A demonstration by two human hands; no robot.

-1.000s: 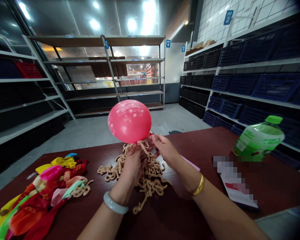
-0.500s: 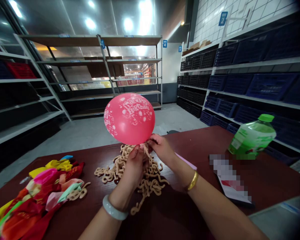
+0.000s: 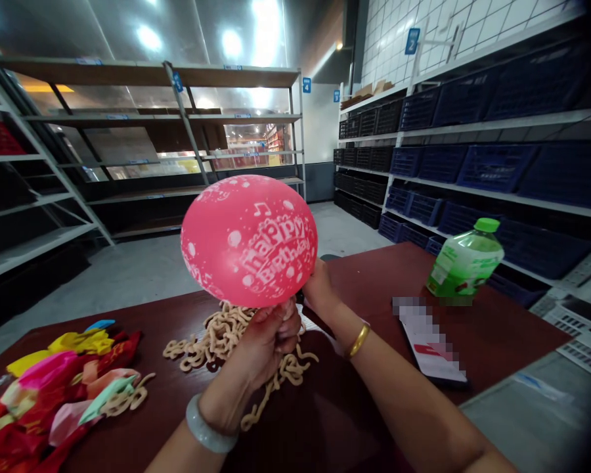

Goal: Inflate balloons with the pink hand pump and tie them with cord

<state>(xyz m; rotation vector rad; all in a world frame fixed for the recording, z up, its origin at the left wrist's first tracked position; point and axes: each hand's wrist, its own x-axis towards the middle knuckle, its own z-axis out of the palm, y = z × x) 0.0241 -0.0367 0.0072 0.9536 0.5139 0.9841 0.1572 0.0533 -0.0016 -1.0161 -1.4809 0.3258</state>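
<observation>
An inflated pink balloon point(image 3: 249, 240) printed with "Happy Birthday" is held up over the dark red table point(image 3: 364, 282). My left hand point(image 3: 268, 338) is closed under the balloon, gripping its neck. My right hand point(image 3: 318, 289) is closed at the balloon's lower right side, its fingers mostly hidden behind the balloon. Under both hands lies a heap of beige curly clips or ties point(image 3: 217, 338) on the table.
A pile of flat, uninflated balloons point(image 3: 54, 387) in many colours lies at the left. A green bottle point(image 3: 465, 263) stands at the right edge, with a phone or card point(image 3: 431, 345) beside it. Metal shelving and blue crates line the room.
The balloon has come up closer and turned, so its "Happy Birthday" print now faces me. My left hand has closed tighter round the neck; my right hand has slipped behind the balloon.
</observation>
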